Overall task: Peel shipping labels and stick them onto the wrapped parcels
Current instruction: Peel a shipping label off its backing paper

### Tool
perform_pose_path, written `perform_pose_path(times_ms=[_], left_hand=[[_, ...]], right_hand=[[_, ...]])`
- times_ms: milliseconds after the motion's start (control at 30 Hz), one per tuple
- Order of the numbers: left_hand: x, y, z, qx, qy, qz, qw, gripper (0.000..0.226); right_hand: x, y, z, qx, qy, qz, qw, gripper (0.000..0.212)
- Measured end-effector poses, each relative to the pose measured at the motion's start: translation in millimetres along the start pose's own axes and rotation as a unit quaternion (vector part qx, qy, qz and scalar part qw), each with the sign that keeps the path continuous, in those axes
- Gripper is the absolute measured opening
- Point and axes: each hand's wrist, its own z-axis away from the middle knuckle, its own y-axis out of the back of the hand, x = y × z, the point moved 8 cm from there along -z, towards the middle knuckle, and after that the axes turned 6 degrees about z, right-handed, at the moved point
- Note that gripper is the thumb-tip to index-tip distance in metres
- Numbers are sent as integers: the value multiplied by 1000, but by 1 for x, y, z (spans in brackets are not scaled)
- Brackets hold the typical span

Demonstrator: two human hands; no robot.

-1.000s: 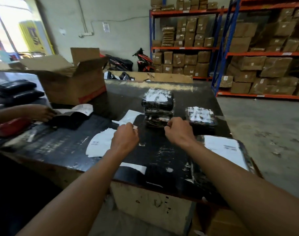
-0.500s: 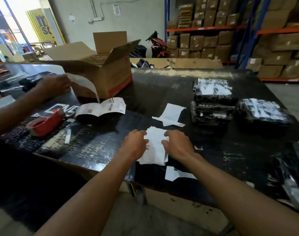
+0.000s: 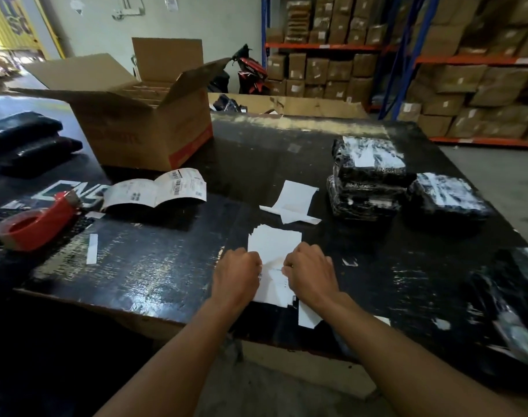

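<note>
Shipping labels (image 3: pixel 273 245): one white stack, lying flat on the black table (image 3: pixel 166 266) near its front edge, well apart from the wrapped parcels (image 3: pixel 368 176) stacked at far right.

Step in hand, as judged: separating one label from its backing. Advised: pin the stack with the left, lift a single corner with the right, peel low and slowly so the label neither curled nor tore, and keep the adhesive off the fingers.

Left hand (image 3: pixel 237 273): knuckles up, fingers curled down onto the stack's left side, gripping it; fingertips hidden.

Right hand (image 3: pixel 312 273): same pose on the right side, apparently pinching the top sheet.

Forearms: both reached forward over the table edge, converging on the stack.
</note>
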Motion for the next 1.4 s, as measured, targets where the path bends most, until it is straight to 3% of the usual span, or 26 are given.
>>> perform_pose_path(times_ms=[133,300,367,433,533,667,800,1000,1233,1400], left_hand=[[1,5,2,21,39,97,994,21],[19,31,-9,77,100,318,940,37],[32,39,-18,59,105,388,914,49],[48,43,-28,-2,103,449,888,61],[82,48,-38,-119,75,466,873,70],[125,48,-52,-161,51,481,860,71],[165,39,-58,-165,71,491,853,46],[206,16,-59,-226,67,541,807,34],[211,18,-73,-110,76,541,830,27],[213,22,-81,-53,68,562,822,17]], right_hand=[[10,6,2,14,-26,-55,998,19],[35,28,2,43,-37,-142,988,12],[48,45,-1,66,-46,-178,981,12],[67,69,-3,108,-81,-260,956,27],[98,102,-9,81,-121,-410,901,52],[135,136,-4,8,-131,-493,860,20],[180,159,1,42,-150,-527,835,12],[231,171,9,96,-188,-583,785,10],[252,163,20,75,-197,-609,765,20],[246,156,25,19,-183,-590,786,18]])
